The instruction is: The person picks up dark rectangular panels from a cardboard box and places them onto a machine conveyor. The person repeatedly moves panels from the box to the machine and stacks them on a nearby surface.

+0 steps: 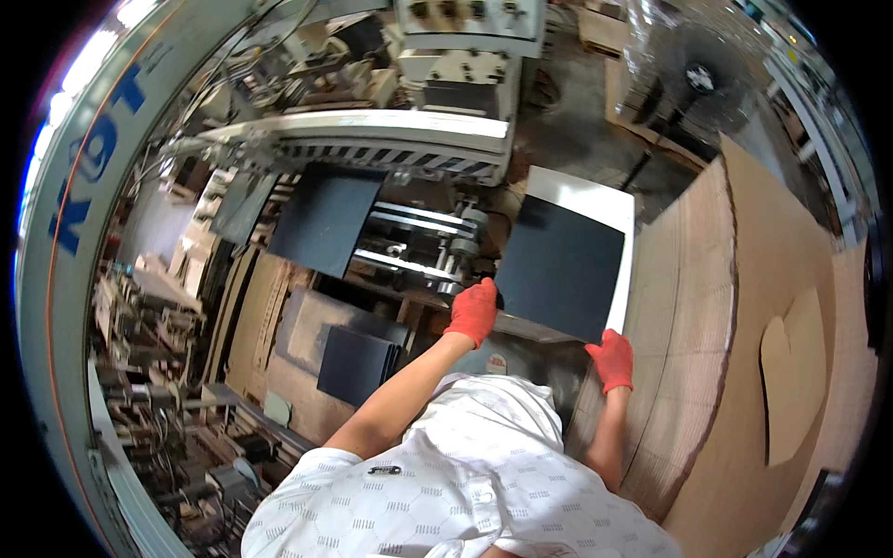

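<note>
Red-gloved left hand [473, 314] at the near right end of the twin-rail unit [423, 221], curled beside the near left corner of the right dark panel [563, 265]. Cannot tell grip from mere contact there. Red-gloved right hand [612, 361] farther right of the twin-rail unit, partly closed at that same panel's near right corner; firm hold not confirmed. Hands well apart. Right dark panel flat, just right of the twin-rail unit, on top of a white board [581, 197], with edges of the latter visible at far and right sides. Left dark panel [326, 219] at the left end of the twin-rail unit, covering part of the rails [409, 266], with no hand upon it. Progress judged as partway: one panel placed at the left of the unit, another off the rails to the right and under handling. Amount left not determinable, with pile depth below the white board hidden. Count: hands, two; rails, two; large dark panels, two; white board, one visible; small dark boards [353, 367], nearer than the twin-rail unit and to its left, at least two in a stack; striped bar [391, 157], one, beyond the unit; floor fan [699, 79], one, far beyond and right; loose cut cardboard piece [791, 377], one, well to the right.
</note>
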The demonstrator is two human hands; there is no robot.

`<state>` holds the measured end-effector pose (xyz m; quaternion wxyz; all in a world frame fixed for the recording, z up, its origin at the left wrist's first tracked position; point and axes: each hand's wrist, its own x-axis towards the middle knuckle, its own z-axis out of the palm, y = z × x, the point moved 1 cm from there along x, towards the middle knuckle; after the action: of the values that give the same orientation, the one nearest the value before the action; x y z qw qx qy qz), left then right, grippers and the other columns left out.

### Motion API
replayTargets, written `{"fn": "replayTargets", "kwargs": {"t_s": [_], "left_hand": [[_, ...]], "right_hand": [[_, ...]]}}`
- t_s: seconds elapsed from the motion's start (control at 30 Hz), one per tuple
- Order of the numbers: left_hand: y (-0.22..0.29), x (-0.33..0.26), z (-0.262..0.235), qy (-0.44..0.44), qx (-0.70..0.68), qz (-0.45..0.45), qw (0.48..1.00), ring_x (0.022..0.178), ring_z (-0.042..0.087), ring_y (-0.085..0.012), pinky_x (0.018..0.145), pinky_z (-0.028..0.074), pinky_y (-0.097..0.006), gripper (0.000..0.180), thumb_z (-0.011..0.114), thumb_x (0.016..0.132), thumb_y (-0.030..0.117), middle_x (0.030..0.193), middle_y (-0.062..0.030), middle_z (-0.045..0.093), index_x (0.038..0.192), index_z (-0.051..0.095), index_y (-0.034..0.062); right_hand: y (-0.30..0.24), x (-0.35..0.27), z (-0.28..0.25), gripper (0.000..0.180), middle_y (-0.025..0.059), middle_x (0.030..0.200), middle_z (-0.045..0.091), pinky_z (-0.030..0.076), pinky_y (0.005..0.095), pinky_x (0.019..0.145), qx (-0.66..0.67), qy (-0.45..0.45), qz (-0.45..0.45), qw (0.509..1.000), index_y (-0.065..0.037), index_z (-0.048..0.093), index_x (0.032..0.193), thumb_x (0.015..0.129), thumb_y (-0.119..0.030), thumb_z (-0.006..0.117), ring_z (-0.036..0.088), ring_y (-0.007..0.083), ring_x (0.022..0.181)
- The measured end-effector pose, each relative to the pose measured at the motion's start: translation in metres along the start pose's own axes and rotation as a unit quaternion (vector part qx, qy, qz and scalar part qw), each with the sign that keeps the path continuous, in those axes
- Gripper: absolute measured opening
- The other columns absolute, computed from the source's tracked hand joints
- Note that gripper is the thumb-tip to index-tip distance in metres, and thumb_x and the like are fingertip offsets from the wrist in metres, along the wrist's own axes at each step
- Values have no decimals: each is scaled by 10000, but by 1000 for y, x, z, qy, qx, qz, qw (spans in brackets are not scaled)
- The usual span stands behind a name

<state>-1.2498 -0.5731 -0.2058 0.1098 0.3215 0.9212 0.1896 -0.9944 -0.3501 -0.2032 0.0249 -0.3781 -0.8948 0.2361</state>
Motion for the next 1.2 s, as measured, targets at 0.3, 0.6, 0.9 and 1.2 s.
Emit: {"fn": "replayTargets", "kwargs": {"t_s": [0.3,0.6,0.9,1.2], "left_hand": [[-21,-55,-74,212,-165,-40,962,1046,667,-379,863,541,-460,663,790,815,268,1091,-159,688,1384,509,77],[-184,-6,-146,371,-128,-456,799,1405,394,-543,1117,408,-533,1040,893,695,566,1609,-379,170,1544,381,250],[-197,26,-145,319,-172,-456,813,1305,536,-544,1063,495,-498,1132,892,654,617,1624,-395,106,1597,342,314],[-210,17,-143,293,-167,-472,815,1316,509,-567,1068,491,-500,1165,884,676,586,1623,-418,53,1630,277,305]], "right_hand": [[-34,2,-37,448,159,918,712,522,469,844,-36,22,-35,999,-66,693,1038,721,-355,824,666,357,979],[-229,49,-4,363,67,848,699,528,412,764,151,-40,-368,917,-105,683,1092,812,-300,810,678,281,815],[-322,101,145,497,140,1115,683,520,474,911,65,-57,-482,872,-97,626,1195,817,-392,754,646,369,1077],[-334,97,155,434,158,1090,714,539,480,890,-6,-111,-434,894,-105,630,1269,890,-314,654,683,358,1038]]}}
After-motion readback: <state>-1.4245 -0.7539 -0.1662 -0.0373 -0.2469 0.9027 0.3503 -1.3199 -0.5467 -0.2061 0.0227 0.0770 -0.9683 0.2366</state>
